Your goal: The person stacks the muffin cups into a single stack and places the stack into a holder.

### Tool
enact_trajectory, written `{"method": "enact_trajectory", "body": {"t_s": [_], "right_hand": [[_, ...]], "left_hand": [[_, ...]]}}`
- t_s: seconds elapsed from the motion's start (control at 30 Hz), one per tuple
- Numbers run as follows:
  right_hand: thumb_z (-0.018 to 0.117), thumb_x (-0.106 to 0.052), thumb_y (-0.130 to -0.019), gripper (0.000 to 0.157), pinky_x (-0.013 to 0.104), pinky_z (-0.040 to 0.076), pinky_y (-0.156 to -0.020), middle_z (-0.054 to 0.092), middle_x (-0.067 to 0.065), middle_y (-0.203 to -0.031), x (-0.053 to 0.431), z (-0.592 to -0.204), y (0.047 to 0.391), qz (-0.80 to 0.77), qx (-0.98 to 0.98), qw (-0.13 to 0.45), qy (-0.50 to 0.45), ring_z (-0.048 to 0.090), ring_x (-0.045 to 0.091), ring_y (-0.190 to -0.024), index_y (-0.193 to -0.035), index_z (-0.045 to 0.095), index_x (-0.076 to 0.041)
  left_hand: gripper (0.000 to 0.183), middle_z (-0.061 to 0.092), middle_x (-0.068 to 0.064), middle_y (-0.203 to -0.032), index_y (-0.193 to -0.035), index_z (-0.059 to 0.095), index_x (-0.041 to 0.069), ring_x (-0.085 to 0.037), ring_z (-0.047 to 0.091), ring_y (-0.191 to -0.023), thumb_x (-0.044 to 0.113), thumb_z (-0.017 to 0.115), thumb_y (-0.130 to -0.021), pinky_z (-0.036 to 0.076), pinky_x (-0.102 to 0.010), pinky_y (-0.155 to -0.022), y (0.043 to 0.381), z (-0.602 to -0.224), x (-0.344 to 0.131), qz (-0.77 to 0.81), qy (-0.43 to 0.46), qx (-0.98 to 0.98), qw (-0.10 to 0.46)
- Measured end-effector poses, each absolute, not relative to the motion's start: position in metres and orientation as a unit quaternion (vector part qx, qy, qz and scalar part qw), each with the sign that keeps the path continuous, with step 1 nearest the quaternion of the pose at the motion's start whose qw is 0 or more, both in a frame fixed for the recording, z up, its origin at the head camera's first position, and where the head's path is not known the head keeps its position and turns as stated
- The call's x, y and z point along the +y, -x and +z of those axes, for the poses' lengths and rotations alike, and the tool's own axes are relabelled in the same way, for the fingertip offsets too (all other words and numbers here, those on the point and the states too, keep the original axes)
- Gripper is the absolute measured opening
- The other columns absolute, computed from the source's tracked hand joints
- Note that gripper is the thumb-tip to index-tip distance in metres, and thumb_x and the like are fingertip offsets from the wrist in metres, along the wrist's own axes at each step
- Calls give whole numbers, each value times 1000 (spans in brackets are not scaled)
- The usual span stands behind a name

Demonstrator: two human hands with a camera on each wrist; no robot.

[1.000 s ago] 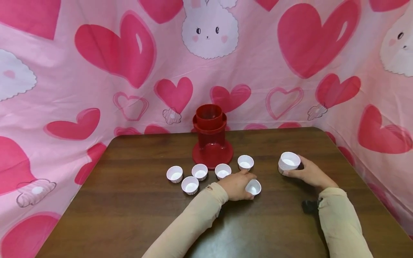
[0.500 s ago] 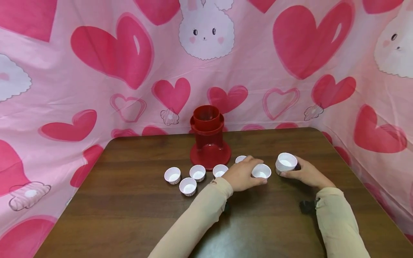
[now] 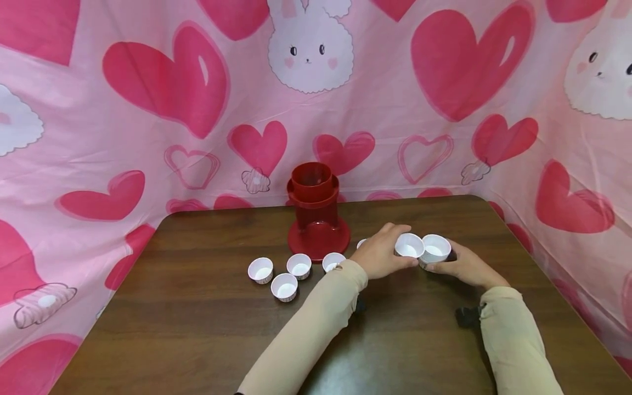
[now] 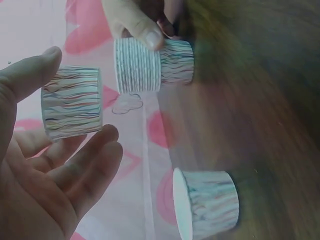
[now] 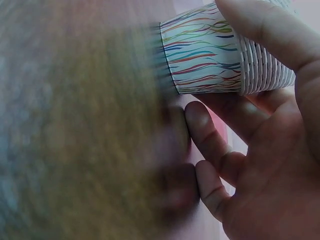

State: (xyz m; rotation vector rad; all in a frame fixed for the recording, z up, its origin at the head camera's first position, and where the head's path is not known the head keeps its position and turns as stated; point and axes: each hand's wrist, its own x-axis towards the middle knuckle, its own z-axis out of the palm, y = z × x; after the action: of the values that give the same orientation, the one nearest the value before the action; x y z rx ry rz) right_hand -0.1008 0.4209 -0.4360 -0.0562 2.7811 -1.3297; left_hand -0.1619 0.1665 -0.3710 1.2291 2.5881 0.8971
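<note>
My left hand (image 3: pixel 382 255) holds a white paper baking cup (image 3: pixel 410 245) between thumb and fingers, lifted off the table. In the left wrist view that cup (image 4: pixel 72 102) shows wavy coloured stripes. Close to its right in the head view, my right hand (image 3: pixel 466 267) grips a stack of nested baking cups (image 3: pixel 436 249). Several piled rims show on this stack (image 5: pixel 205 52) in the right wrist view, its striped lowest cup down at the table. The left hand's cup overlaps the stack's edge in the head view.
Several single baking cups stand left of my left hand, such as one cup (image 3: pixel 260 270) at the far left. A cup (image 3: pixel 361 243) is partly hidden behind the left hand. Behind them rises a red plastic stand (image 3: pixel 318 241) with a cylinder on top, near the brown table's (image 3: pixel 197 329) back edge.
My left hand has picked the baking cup up from the table and carried it right and away from me, up to the stack. The right hand keeps its grip on the stack.
</note>
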Motion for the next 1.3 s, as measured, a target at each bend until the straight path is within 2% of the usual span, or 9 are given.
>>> {"method": "enact_trajectory", "body": {"t_s": [0.1, 0.27, 0.53, 0.83, 1.0, 1.3], "right_hand": [[81, -33, -87, 81, 68, 36, -101, 54, 26, -135, 422, -436, 101, -434, 900, 35, 16, 50, 42, -120, -146, 40, 4], [81, -32, -87, 79, 67, 37, -101, 54, 25, -135, 421, -434, 100, -440, 897, 38, 15, 50, 40, -119, -145, 42, 4], [81, -28, -88, 74, 66, 38, -101, 56, 24, -134, 420, -432, 99, -446, 894, 36, 23, 52, 39, -118, -143, 45, 4], [81, -27, -87, 72, 64, 40, -100, 57, 23, -131, 421, -434, 100, -443, 896, 34, 22, 53, 37, -115, -143, 46, 2], [81, -30, -87, 71, 62, 42, -98, 58, 22, -129, 421, -434, 100, -434, 900, 37, 15, 54, 37, -113, -141, 47, 1], [82, -31, -86, 71, 61, 43, -97, 59, 22, -125, 422, -434, 101, -435, 899, 45, 9, 54, 36, -109, -138, 47, 3]], "left_hand": [[70, 55, 2, -130, -147, 50, 19, -9, 58, -107, 43, 78, -87, 48, -27, -95, 165, -369, 171, 319, -403, 855, 73], [69, 55, 3, -126, -144, 52, 19, -11, 58, -105, 44, 79, -86, 48, -26, -93, 167, -371, 178, 355, -390, 845, 87], [71, 56, 0, -129, -147, 52, 17, -9, 58, -108, 44, 79, -87, 47, -26, -97, 169, -376, 198, 336, -384, 856, 85], [66, 58, 3, -122, -143, 57, 16, -7, 56, -102, 42, 79, -87, 46, -22, -90, 172, -378, 218, 353, -367, 855, 103], [66, 56, 5, -128, -144, 54, 20, -7, 56, -104, 44, 79, -88, 46, -23, -92, 170, -378, 228, 360, -352, 856, 113], [65, 54, 5, -134, -145, 51, 19, -5, 55, -108, 42, 76, -90, 44, -20, -93, 166, -385, 237, 328, -356, 868, 109]]}}
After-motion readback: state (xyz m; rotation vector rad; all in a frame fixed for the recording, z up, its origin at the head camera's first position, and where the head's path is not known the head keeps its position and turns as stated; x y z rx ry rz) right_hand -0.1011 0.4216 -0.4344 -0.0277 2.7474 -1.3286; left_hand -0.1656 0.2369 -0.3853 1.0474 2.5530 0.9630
